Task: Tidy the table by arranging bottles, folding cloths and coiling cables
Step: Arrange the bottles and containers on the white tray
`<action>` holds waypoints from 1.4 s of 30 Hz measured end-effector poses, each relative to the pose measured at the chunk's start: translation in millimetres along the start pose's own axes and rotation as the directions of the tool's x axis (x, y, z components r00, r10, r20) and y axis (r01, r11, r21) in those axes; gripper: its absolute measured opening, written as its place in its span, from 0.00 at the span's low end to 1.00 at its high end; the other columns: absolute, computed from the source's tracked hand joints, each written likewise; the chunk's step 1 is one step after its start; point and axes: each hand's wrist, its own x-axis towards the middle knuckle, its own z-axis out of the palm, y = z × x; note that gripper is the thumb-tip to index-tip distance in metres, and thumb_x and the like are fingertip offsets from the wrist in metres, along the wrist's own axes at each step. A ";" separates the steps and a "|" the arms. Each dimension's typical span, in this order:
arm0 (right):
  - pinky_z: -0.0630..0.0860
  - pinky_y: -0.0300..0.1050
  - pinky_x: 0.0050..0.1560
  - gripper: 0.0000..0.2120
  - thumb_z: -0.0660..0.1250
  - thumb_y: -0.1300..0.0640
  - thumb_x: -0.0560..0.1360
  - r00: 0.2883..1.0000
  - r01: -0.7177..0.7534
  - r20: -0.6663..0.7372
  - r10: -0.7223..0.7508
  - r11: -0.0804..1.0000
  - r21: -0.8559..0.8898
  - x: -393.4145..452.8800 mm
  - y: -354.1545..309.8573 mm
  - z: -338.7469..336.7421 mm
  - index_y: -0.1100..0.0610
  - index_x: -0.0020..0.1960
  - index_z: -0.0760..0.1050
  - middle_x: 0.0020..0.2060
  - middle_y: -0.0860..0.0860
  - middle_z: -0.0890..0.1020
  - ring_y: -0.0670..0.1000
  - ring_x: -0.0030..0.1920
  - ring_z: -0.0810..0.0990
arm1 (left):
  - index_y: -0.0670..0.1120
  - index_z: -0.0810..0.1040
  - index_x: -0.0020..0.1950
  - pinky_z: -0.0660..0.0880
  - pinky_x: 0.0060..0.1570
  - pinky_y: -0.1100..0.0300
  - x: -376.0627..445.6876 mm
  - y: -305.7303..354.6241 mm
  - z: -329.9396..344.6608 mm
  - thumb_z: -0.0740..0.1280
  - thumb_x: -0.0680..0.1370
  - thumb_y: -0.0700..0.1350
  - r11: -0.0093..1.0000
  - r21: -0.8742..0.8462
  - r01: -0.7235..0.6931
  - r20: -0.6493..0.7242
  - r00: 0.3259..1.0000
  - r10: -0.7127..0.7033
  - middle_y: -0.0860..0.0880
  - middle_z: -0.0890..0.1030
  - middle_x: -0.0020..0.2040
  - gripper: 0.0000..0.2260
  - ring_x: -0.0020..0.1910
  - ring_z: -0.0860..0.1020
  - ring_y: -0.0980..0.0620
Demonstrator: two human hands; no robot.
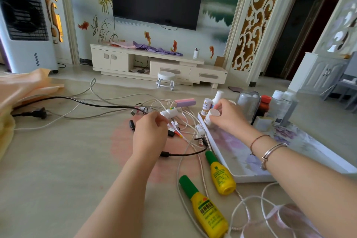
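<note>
While the right hand (226,116) gripped a small white bottle (211,117) at the far corner of the floral tray (251,172), the left hand (150,131) pinched another white bottle (170,112) lying in the cable tangle (185,125). Lifting it could snag the cords, I judged. Beside the gripped bottle the tray held two small bottles (209,103) and little else, while two yellow bottles (222,174) lay outside on the table.

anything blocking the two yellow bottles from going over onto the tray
Nothing solid stands between the yellow bottles and the tray, whose near part is bare. But white cables run beside and between them, possibly under them, and may drag along when they are lifted.
</note>
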 end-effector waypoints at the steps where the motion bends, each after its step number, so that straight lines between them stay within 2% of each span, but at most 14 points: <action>1: 0.72 0.44 0.45 0.08 0.67 0.59 0.72 1.000 0.009 -0.014 -0.009 1.000 0.013 -0.2 -0.4 2.5 0.57 0.51 0.73 0.45 0.52 0.79 0.53 0.48 0.77 | 0.47 0.81 0.44 0.69 0.34 0.60 0.1 -0.1 0.1 0.59 0.74 0.37 1.000 0.002 0.000 0.001 1.000 0.000 0.56 0.76 0.37 0.11 0.39 0.74 0.50; 5: 0.76 0.49 0.48 0.08 0.65 0.61 0.75 0.998 0.048 -0.045 -0.047 0.999 0.010 -1.4 1.8 9.6 0.57 0.54 0.71 0.47 0.54 0.80 0.55 0.48 0.78 | 0.48 0.80 0.42 0.68 0.32 0.62 0.2 0.3 0.7 0.59 0.74 0.37 1.000 0.002 -0.002 0.009 1.000 0.002 0.57 0.75 0.37 0.11 0.35 0.73 0.54; 11: 0.78 0.56 0.45 0.09 0.65 0.64 0.74 0.996 0.066 -0.062 -0.067 0.998 -0.015 -3.4 3.2 11.5 0.59 0.51 0.67 0.41 0.55 0.77 0.58 0.44 0.78 | 0.49 0.79 0.41 0.67 0.31 0.62 0.0 1.2 1.5 0.59 0.75 0.37 1.000 0.004 0.002 0.015 1.000 -0.002 0.57 0.75 0.36 0.11 0.34 0.72 0.54; 14: 0.74 0.51 0.40 0.09 0.65 0.62 0.75 0.996 0.059 -0.056 -0.063 0.997 -0.058 -4.1 1.9 9.5 0.59 0.51 0.66 0.44 0.55 0.75 0.57 0.44 0.76 | 0.49 0.79 0.41 0.70 0.33 0.60 0.4 1.5 0.6 0.59 0.75 0.37 1.000 -0.002 0.014 0.019 1.000 -0.014 0.57 0.75 0.36 0.11 0.35 0.73 0.53; 16: 0.69 0.47 0.39 0.11 0.66 0.61 0.73 0.995 0.071 -0.065 -0.082 0.986 -0.152 -6.1 -1.1 7.0 0.58 0.53 0.66 0.48 0.54 0.71 0.55 0.44 0.72 | 0.48 0.80 0.42 0.71 0.35 0.60 1.3 1.1 -0.5 0.60 0.75 0.37 0.999 -0.010 0.031 0.015 0.999 -0.030 0.57 0.75 0.37 0.11 0.35 0.73 0.57; 19: 0.65 0.41 0.37 0.11 0.66 0.60 0.73 0.974 0.181 -0.090 -0.206 0.957 -0.227 -9.8 -12.4 7.3 0.56 0.51 0.65 0.49 0.51 0.67 0.52 0.45 0.71 | 0.47 0.80 0.43 0.69 0.35 0.64 2.2 -0.5 -4.5 0.60 0.75 0.37 0.999 -0.015 0.042 0.000 0.999 -0.042 0.57 0.76 0.38 0.11 0.36 0.73 0.57; 21: 0.69 0.39 0.41 0.09 0.66 0.61 0.74 0.944 0.313 -0.055 -0.325 0.937 -0.157 -9.6 -24.6 12.5 0.54 0.52 0.69 0.50 0.50 0.69 0.51 0.49 0.73 | 0.48 0.80 0.43 0.68 0.34 0.63 3.3 -1.8 -8.6 0.59 0.74 0.37 0.998 -0.021 0.056 -0.015 0.998 -0.057 0.55 0.77 0.40 0.11 0.39 0.73 0.53; 23: 0.70 0.42 0.54 0.11 0.65 0.61 0.75 0.909 0.415 0.025 -0.415 0.900 -0.135 -4.8 -38.3 22.9 0.53 0.57 0.73 0.53 0.50 0.73 0.51 0.56 0.72 | 0.48 0.81 0.45 0.66 0.37 0.61 5.3 -3.2 -14.1 0.59 0.74 0.37 0.996 -0.036 0.080 -0.032 0.996 -0.081 0.53 0.79 0.44 0.11 0.43 0.74 0.52; 27: 0.63 0.50 0.65 0.19 0.62 0.58 0.77 0.884 0.458 0.190 -0.428 0.876 -0.154 6.3 -64.6 48.0 0.48 0.68 0.71 0.65 0.48 0.72 0.53 0.64 0.66 | 0.50 0.81 0.46 0.67 0.39 0.61 11.9 -6.5 -24.3 0.60 0.74 0.38 0.991 -0.029 0.130 -0.061 0.989 -0.132 0.53 0.79 0.44 0.12 0.44 0.75 0.51; 30: 0.62 0.51 0.62 0.21 0.60 0.57 0.78 0.870 0.475 0.264 -0.417 0.854 -0.213 14.0 -77.4 62.2 0.47 0.69 0.69 0.68 0.48 0.71 0.53 0.65 0.64 | 0.50 0.81 0.46 0.66 0.41 0.61 15.6 -10.5 -28.0 0.60 0.73 0.38 0.985 -0.024 0.168 -0.067 0.983 -0.169 0.52 0.80 0.45 0.12 0.45 0.75 0.50; 33: 0.63 0.50 0.59 0.17 0.60 0.59 0.77 0.862 0.485 0.293 -0.413 0.840 -0.244 17.9 -83.1 70.4 0.49 0.64 0.73 0.63 0.50 0.76 0.54 0.63 0.66 | 0.48 0.81 0.47 0.66 0.40 0.60 17.1 -11.4 -28.7 0.59 0.73 0.38 0.984 -0.011 0.177 -0.054 0.983 -0.177 0.51 0.80 0.45 0.12 0.44 0.75 0.49; 36: 0.64 0.49 0.57 0.12 0.62 0.59 0.76 0.868 0.490 0.240 -0.434 0.823 -0.288 18.9 -83.7 73.9 0.52 0.58 0.73 0.57 0.50 0.77 0.54 0.59 0.68 | 0.48 0.81 0.47 0.67 0.40 0.60 16.2 -8.3 -28.4 0.59 0.73 0.37 0.987 -0.006 0.163 -0.035 0.986 -0.163 0.51 0.79 0.43 0.12 0.44 0.75 0.49; 38: 0.66 0.49 0.57 0.10 0.65 0.53 0.75 0.891 0.454 0.137 -0.433 0.856 -0.248 19.4 -80.4 69.8 0.53 0.56 0.73 0.54 0.49 0.77 0.53 0.59 0.70 | 0.47 0.81 0.47 0.67 0.42 0.61 15.5 -6.1 -26.8 0.60 0.74 0.37 0.989 -0.006 0.148 -0.031 0.988 -0.149 0.51 0.79 0.44 0.12 0.45 0.75 0.49; 42: 0.74 0.46 0.51 0.11 0.69 0.49 0.74 0.944 0.320 -0.118 -0.307 0.941 0.110 9.2 -58.4 43.2 0.53 0.51 0.74 0.48 0.49 0.75 0.50 0.51 0.74 | 0.48 0.81 0.47 0.67 0.42 0.62 9.0 1.0 -17.1 0.59 0.75 0.38 0.997 0.029 0.067 0.029 0.997 -0.068 0.52 0.79 0.45 0.12 0.45 0.75 0.50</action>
